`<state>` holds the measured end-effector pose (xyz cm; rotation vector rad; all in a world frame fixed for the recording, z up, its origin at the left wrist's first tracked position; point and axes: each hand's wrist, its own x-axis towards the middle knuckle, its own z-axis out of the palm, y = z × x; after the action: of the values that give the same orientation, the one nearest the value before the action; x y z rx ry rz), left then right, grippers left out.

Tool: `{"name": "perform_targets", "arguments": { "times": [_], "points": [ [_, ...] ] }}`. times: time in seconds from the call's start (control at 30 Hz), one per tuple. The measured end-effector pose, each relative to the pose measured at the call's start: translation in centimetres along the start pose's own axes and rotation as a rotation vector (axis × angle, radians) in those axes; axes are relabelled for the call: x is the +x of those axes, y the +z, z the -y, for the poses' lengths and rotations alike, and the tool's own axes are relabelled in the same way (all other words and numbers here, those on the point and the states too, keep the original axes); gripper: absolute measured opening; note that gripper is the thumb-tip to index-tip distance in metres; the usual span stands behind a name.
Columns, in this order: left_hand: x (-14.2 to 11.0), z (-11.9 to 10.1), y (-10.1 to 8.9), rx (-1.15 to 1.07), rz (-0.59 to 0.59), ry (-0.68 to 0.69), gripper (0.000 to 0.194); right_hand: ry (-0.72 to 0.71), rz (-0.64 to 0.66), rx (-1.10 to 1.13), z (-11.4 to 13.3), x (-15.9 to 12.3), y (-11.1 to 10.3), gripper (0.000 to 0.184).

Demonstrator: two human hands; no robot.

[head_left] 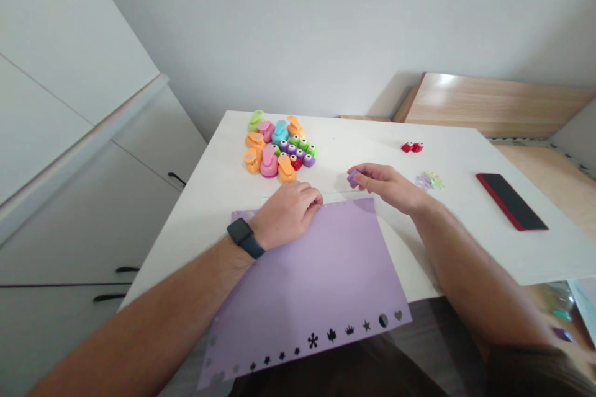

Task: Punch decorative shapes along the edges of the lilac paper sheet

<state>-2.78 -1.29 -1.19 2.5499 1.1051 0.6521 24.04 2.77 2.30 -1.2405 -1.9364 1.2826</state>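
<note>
A lilac sheet of paper [316, 273] lies on the white table [223, 186], its near edge hanging over and cut with a row of small shapes. My left hand [288, 211], a dark watch on the wrist, rests curled on the sheet's far left corner with fingers closed, pinning it. My right hand [388, 186] hovers just beyond the sheet's far edge, pinching a small purple paper punch [352, 178] between thumb and fingers.
A cluster of several coloured paper punches [278, 147] stands at the table's far left. A small red punch [412, 147], a few paper cut-outs [431, 180] and a dark phone in a red case [511, 201] lie to the right. White cabinets stand left.
</note>
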Motion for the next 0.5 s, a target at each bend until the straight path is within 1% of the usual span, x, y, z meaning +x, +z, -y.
{"name": "perform_targets", "arguments": {
  "times": [0.1,0.2,0.3,0.5],
  "points": [
    [0.0,0.0,0.0,0.008,0.002,0.001,0.014,0.025,0.007,0.030,-0.4,0.2,-0.1,0.041],
    [0.0,0.1,-0.1,0.018,0.005,0.003,0.016,0.067,-0.008,0.076,-0.9,0.5,-0.2,0.040],
    [0.0,0.1,0.0,0.023,0.003,0.002,0.016,0.078,-0.018,0.130,-1.1,0.6,-0.2,0.041],
    [0.1,0.1,0.0,0.025,-0.001,0.005,0.015,0.124,-0.027,0.213,-1.4,0.9,-0.1,0.053]
  ]
}}
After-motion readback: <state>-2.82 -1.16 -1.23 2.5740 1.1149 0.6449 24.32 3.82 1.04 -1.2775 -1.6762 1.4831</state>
